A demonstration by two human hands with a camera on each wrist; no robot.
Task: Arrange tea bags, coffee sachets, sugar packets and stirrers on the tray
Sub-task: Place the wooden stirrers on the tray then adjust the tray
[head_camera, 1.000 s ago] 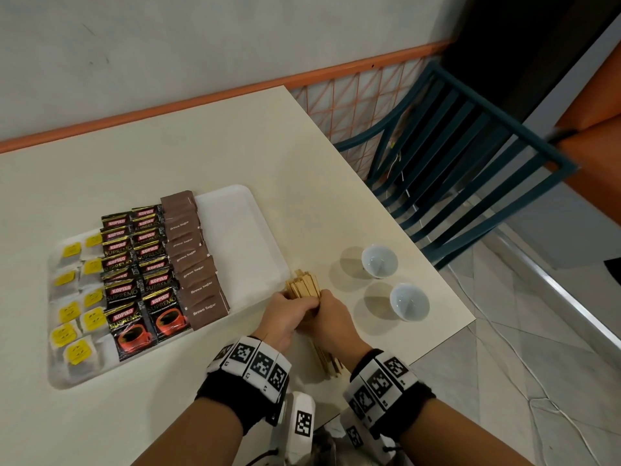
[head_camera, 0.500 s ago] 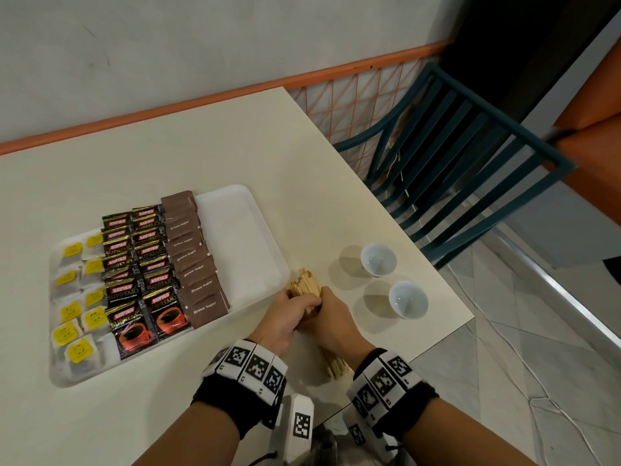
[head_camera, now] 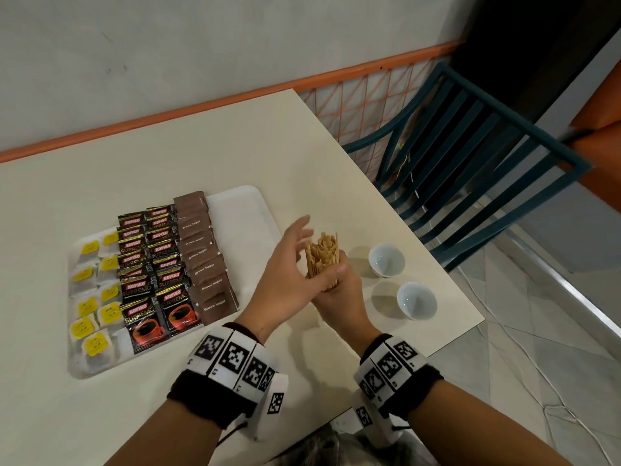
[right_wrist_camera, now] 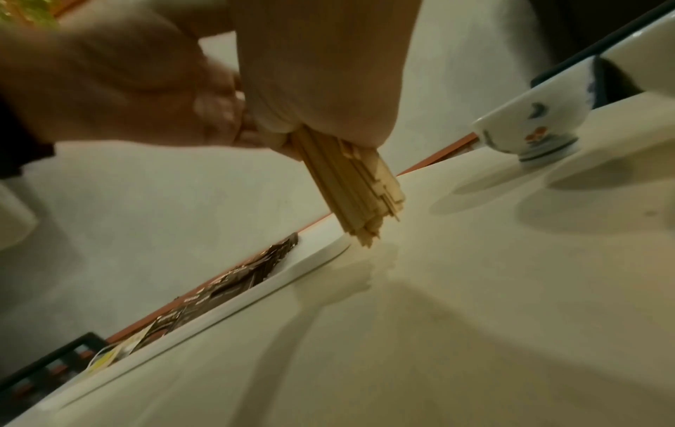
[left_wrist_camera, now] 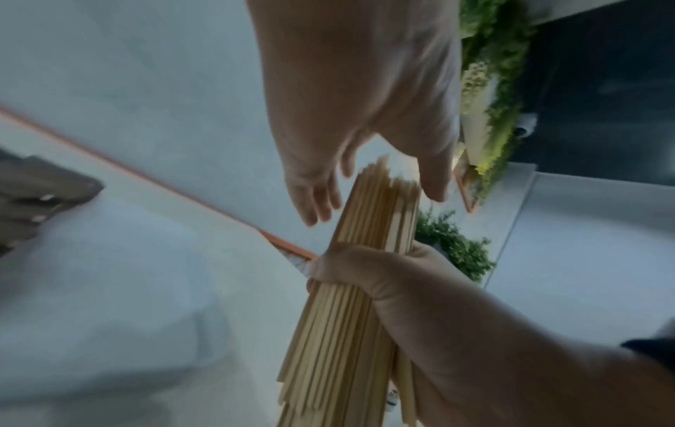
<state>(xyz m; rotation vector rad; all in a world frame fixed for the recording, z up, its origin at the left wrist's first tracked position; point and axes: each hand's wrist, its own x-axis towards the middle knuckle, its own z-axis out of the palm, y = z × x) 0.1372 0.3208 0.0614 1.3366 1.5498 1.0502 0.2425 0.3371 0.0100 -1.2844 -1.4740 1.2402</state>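
Wooden stirrers [head_camera: 322,260] upright, clamped in right hand [head_camera: 339,290]; left hand [head_camera: 285,264] spread open beside them; bare tray [head_camera: 245,213] strip lying leftward.

Stirrers upright beside a part-filled tray

The bundle of pale wooden stirrers [head_camera: 322,260] stands nearly upright, its lower ends just above the table near the white tray [head_camera: 247,210]'s right edge. On the tray, yellow-tagged tea bags [head_camera: 90,309] fill the left columns, black coffee sachets [head_camera: 151,274] the middle, and brown sugar packets [head_camera: 205,260] overlap in a column beside them; the tray's right part is bare.
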